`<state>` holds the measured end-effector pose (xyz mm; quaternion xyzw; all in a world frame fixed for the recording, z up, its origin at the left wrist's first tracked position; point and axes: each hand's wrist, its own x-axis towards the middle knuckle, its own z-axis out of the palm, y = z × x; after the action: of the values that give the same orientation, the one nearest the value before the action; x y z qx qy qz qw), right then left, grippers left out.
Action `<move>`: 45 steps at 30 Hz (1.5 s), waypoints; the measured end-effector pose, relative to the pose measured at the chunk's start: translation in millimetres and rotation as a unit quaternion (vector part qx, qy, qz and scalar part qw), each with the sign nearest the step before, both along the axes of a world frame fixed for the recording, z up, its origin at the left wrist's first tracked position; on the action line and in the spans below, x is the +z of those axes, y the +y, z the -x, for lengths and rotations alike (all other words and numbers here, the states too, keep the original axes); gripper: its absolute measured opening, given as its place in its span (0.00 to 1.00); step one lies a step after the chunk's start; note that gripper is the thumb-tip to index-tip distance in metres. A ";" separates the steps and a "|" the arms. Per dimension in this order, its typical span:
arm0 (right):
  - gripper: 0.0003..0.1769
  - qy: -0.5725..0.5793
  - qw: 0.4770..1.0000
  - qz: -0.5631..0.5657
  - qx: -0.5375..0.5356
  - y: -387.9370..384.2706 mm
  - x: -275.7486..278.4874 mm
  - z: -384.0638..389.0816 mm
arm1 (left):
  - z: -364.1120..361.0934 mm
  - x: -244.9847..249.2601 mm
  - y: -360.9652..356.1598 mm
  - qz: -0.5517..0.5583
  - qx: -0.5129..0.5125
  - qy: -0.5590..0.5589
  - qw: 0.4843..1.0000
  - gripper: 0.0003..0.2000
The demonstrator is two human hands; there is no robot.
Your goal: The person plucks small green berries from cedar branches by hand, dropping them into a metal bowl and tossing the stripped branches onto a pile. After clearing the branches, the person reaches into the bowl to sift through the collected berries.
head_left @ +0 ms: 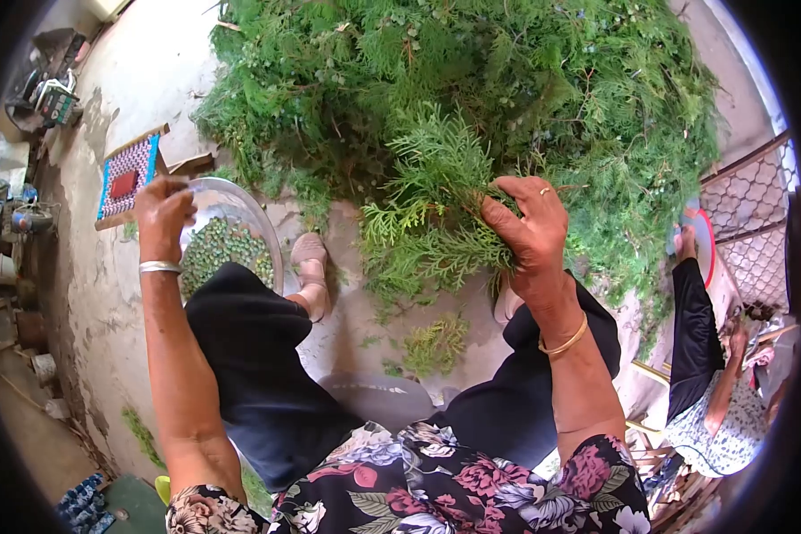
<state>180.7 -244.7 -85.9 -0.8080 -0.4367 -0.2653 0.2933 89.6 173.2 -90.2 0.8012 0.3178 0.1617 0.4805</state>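
Observation:
My right hand (532, 230) is closed round the stems of a leafy green sprig (440, 200), which points up and left between my knees. My left hand (165, 214) is raised over the left rim of a round metal bowl (270, 218), its fingers curled; whatever they may hold is too small to make out. Many small green berries (229, 254) lie in the bowl, beside my left knee. A large heap of cut green branches (472, 71) spreads in front of me.
A woven-top stool (132, 178) bearing a red object stands at the left. A loose sprig (436, 345) lies on the floor between my feet. At the right, another person (716, 427) sits near a red-rimmed container (707, 247) and a wire mesh panel (752, 214).

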 end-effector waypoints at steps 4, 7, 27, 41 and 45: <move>0.17 0.039 0.999 -0.018 -0.013 0.3 6.3 5.7 | 50.1 -38.1 54.3 -0.497 -0.042 0.116 0.859 0.21; 0.10 0.417 0.873 -0.249 -0.042 0.7 6.3 12.3 | 56.5 -15.3 12.8 -0.534 -0.052 0.143 0.831 0.22; 0.24 0.742 0.448 -0.404 0.292 -0.6 26.7 31.0 | -2.8 17.8 -274.6 -0.009 -0.231 -0.147 0.962 0.20; 0.23 0.718 0.628 -0.299 -0.008 -37.0 13.9 -3.8 | 56.5 64.8 -179.5 0.332 -0.131 -0.147 0.922 0.11; 0.23 0.688 0.676 -0.265 -0.001 -26.1 19.8 1.5 | 115.9 102.0 -80.5 0.155 -0.047 -0.185 0.969 0.10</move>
<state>179.2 -270.8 -66.1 -0.6510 -0.0224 0.2604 0.7127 -26.3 92.7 11.8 0.6872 0.2064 0.2331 0.6564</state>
